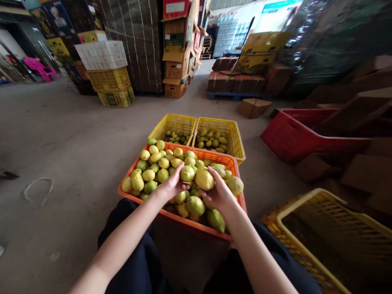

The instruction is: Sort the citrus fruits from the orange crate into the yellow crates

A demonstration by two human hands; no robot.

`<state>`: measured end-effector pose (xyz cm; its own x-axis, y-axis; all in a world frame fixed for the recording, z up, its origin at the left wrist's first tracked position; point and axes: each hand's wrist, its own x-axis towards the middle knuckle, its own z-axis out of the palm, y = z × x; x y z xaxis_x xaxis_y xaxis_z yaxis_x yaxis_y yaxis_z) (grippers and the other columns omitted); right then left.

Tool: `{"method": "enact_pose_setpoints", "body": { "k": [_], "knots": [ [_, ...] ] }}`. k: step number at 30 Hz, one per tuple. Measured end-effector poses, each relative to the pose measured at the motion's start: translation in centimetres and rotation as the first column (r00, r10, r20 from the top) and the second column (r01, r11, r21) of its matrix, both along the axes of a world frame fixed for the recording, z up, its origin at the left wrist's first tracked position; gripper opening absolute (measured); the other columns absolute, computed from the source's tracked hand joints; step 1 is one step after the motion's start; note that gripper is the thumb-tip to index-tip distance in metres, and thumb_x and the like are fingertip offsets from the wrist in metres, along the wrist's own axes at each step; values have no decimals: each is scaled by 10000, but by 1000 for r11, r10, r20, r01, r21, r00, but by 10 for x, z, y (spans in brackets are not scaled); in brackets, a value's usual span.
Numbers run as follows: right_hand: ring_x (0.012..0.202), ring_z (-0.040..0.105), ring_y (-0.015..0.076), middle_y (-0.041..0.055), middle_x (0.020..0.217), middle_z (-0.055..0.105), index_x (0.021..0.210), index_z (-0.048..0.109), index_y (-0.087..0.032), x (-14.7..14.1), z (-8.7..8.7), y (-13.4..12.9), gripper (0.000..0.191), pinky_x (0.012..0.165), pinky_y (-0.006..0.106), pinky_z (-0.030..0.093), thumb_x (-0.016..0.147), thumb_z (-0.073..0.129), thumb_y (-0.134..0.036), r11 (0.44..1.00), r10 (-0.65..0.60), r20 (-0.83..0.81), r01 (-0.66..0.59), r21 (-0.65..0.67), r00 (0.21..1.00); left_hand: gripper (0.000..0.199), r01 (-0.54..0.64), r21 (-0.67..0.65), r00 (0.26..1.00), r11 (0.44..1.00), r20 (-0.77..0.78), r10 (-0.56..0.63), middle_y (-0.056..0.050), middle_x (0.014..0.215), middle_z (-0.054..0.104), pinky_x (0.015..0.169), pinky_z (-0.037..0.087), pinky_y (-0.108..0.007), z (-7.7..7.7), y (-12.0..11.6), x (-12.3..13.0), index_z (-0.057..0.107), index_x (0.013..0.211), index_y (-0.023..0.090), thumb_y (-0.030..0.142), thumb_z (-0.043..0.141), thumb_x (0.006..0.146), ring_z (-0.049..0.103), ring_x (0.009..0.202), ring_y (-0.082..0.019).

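An orange crate (131, 197) heaped with yellow-green lemons stands between my knees. Over the middle of the heap, my left hand (174, 183) is closed around a greenish lemon (187, 173). Close beside it, my right hand (219, 191) grips a larger, paler yellow lemon (204, 178). The two held fruits are side by side, nearly touching. Several bigger lemons, among them a green one (216, 220), lie below my hands at the crate's near side. Another pale lemon (235, 185) rests at the right rim, just past my right hand.
Two yellow crates, a left one (159, 125) and a right one (237, 139), adjoin the far side with fewer lemons inside. A yellow crate (306, 200) is by my right leg, with a red crate (281, 134) beyond. Stacked baskets (113, 79) and cardboard boxes (175, 69) stand farther back.
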<state>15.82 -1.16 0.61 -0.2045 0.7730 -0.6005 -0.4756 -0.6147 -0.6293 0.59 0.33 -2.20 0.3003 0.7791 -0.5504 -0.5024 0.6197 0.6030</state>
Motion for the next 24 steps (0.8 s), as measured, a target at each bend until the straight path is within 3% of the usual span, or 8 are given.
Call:
{"method": "enact_pose_setpoints", "body": {
  "k": [3,6,9,11,16,20,24],
  "knots": [
    [319,481,117,31,542,633,812,568,-195,1,0,0,342,266,179,301,1023,456,-440,1000,19,0,-19,-1,1000,371,0,4,999,1000,-34,1,-31,810,718,358,325,-186,7,-3,2,660,1259,202,446,455,1069,489,449,-86],
    [406,575,143,50,618,684,890,616,-180,3,3,-1,236,342,211,451,1001,515,-363,1000,-12,-3,12,10,1000,333,-48,5,998,999,-35,48,-44,837,718,373,319,-183,13,-5,3,656,1208,194,403,441,1064,578,548,-112],
    [493,632,171,43,676,704,929,635,-186,5,7,-2,76,410,257,533,908,623,-258,997,-66,5,66,51,998,251,-149,-6,989,989,12,149,-50,825,707,492,475,-200,18,-4,0,646,1105,172,313,450,1036,663,674,-154],
    [548,660,192,43,716,717,931,638,-195,9,11,-2,94,437,276,549,842,660,-215,992,-93,8,92,87,996,211,-224,-35,973,974,52,226,-51,788,686,618,571,-256,22,-3,-4,628,998,171,283,450,1017,703,756,-190],
    [677,714,237,42,728,725,907,642,-200,14,14,-4,134,475,292,562,774,645,-185,968,-184,-14,184,170,983,247,-304,-71,942,950,124,311,-54,798,685,752,630,-353,29,-2,-11,615,961,180,278,395,1019,727,783,-214],
    [615,703,223,23,681,706,892,649,-207,11,14,-5,126,393,254,497,793,705,-262,968,-184,-6,182,170,983,185,-278,-54,950,959,133,283,-57,808,717,636,613,-260,28,-4,-9,651,1022,138,265,518,1007,688,646,-161],
    [601,708,209,28,690,725,922,665,-200,6,14,-4,109,441,272,554,848,686,-278,970,-215,-11,214,112,977,201,-232,-32,964,972,124,235,-58,751,722,495,557,-216,23,-4,-7,668,1016,114,289,573,995,656,546,-141]
  ]
}}
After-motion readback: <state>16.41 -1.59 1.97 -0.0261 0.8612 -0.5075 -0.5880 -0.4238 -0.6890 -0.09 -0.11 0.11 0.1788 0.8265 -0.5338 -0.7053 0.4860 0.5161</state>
